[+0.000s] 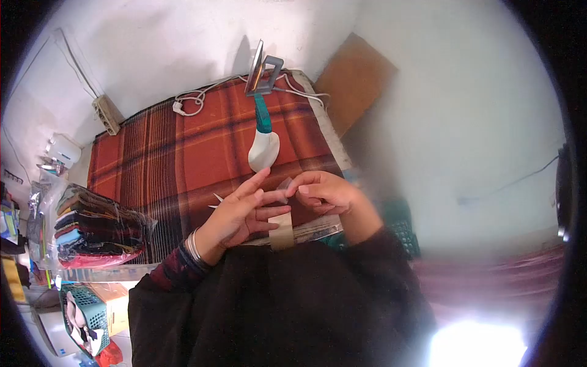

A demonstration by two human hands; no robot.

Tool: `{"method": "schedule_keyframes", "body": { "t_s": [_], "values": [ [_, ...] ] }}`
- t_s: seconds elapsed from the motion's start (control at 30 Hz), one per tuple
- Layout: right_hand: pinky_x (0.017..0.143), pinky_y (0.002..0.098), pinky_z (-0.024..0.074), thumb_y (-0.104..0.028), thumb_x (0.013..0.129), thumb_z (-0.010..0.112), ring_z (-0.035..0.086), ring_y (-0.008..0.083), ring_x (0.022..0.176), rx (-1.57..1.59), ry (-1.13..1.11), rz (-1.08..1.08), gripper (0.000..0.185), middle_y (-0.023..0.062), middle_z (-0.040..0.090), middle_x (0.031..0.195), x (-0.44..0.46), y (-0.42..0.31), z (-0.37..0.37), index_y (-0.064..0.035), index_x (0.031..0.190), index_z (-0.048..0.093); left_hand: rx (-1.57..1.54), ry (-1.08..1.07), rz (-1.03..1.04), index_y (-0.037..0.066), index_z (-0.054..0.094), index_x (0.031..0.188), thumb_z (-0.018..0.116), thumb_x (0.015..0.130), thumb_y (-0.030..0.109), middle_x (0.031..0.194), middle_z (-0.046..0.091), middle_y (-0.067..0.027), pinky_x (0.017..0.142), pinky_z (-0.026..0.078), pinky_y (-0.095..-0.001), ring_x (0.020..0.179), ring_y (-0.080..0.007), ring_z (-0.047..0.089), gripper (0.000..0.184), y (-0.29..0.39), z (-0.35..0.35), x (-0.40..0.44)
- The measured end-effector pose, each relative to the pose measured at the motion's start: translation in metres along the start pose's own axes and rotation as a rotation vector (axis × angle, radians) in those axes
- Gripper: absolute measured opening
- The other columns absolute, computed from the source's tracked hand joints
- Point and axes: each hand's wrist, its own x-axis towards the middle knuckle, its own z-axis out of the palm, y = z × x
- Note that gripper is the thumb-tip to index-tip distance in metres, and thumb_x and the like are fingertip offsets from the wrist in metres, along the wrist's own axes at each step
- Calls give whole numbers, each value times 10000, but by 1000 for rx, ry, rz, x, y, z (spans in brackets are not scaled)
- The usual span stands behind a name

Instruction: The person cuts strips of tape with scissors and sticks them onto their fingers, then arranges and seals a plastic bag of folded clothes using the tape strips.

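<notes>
My left hand (pixel 241 214) is held palm inward with its fingers spread. My right hand (pixel 327 197) is closed in a pinch beside the left fingertips, on a small see-through strip (pixel 285 185) that looks like clear tape. The strip lies at the left hand's fingers; whether it sticks to them I cannot tell. Under the hands is a flat cream-coloured piece (pixel 281 231), partly covered. Two white pointed tips (pixel 216 200) stick out from behind my left hand. Just beyond my fingers lies a white, rounded object (pixel 264 151) with a teal part.
An iron (pixel 264 76) stands upright at the back of the plaid cloth (pixel 208 134), its pale cord (pixel 195 101) beside it. Bagged folded fabrics (pixel 101 229) are at the left. A power strip (pixel 106 115), brown board (pixel 354 82) and green basket (pixel 98 312) surround the table.
</notes>
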Motion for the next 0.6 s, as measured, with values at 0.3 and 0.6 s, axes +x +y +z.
{"method": "schedule_keyframes", "body": {
  "t_s": [0.3, 0.6],
  "values": [
    [560, 224, 454, -134, 843, 707, 568, 68, 647, -564, 386, -306, 135, 20, 651, 759, 8, 14, 27, -17, 909, 687, 156, 247, -71, 176, 165, 1502, 618, 913, 172, 1168, 602, -88, 859, 522, -437, 1079, -271, 610, 744, -5, -8, 3],
    [709, 349, 502, -268, 740, 737, 644, 234, 763, -1268, 1231, -282, 249, 99, 680, 799, -22, 6, -93, -42, 838, 711, 131, 299, 5, 179, 72, 1517, 563, 945, 207, 1466, 349, -117, 894, 470, -467, 1258, -263, 466, 754, -3, -6, -3]
  ]
}}
